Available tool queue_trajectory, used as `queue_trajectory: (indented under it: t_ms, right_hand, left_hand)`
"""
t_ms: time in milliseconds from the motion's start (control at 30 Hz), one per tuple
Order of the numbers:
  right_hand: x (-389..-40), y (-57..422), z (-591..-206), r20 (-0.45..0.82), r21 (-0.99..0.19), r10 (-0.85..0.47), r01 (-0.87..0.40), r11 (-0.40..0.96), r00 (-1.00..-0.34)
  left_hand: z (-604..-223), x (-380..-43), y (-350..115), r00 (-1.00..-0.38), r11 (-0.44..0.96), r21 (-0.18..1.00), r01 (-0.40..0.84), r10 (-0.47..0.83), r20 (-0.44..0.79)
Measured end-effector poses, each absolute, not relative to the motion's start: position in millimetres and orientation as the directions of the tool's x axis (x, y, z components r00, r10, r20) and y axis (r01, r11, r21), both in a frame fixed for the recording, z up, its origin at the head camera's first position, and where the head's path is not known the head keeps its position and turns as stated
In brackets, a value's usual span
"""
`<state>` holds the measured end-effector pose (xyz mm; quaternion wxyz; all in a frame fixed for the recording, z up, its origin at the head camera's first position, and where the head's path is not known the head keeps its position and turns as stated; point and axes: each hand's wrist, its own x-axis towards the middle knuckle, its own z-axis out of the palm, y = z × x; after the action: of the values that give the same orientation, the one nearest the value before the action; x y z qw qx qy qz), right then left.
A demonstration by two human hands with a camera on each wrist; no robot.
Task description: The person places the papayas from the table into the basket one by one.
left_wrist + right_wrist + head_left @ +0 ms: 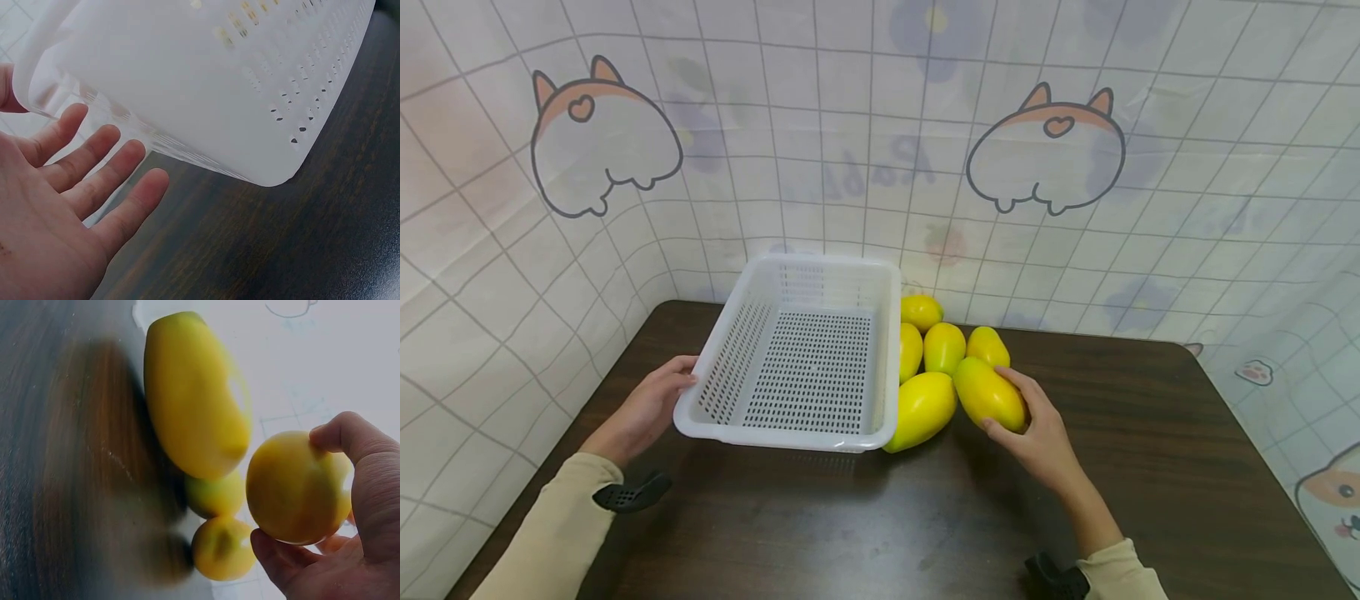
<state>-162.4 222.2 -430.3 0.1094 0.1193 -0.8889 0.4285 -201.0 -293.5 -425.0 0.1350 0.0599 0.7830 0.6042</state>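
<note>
A white plastic basket (786,440) with slotted walls and floor stands at the left, tilted a little, with nothing inside. My left hand (653,408) holds its left rim; in the left wrist view the thumb is partly hidden behind the rim and the other fingers (106,200) extend below it along the outer wall. My right hand (1037,429) grips a yellow-green mango (988,393), thumb on the near side and fingers on the far side. In the right wrist view this mango (297,487) is seen end-on, beside a larger-looking mango (194,394).
Several more mangoes (944,347) are bunched against the basket's right side, the closest a big yellow mango (922,410). Everything sits on a dark wooden table (910,525). Behind and to the sides hangs a white grid-patterned cloth (865,125).
</note>
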Motion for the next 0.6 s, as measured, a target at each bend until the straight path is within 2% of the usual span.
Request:
queue_trajectory:
  t_ms: [367,600]
  right_hand:
    - [-160.0,213.7,-418.4,0.286,-0.806,-0.162,-0.329,0.493,-0.944]
    - [-159.1,208.1,-412.9,0.274,-0.821,-0.177,-0.326,0.469,-0.945]
  left_hand:
    - [-424.4,-200.4,-292.8,-0.958,0.264,0.962,-0.069,0.252,-0.137]
    - [-425.1,-200.6,-292.6,-0.957,0.26,0.964,-0.064,0.258,-0.133]
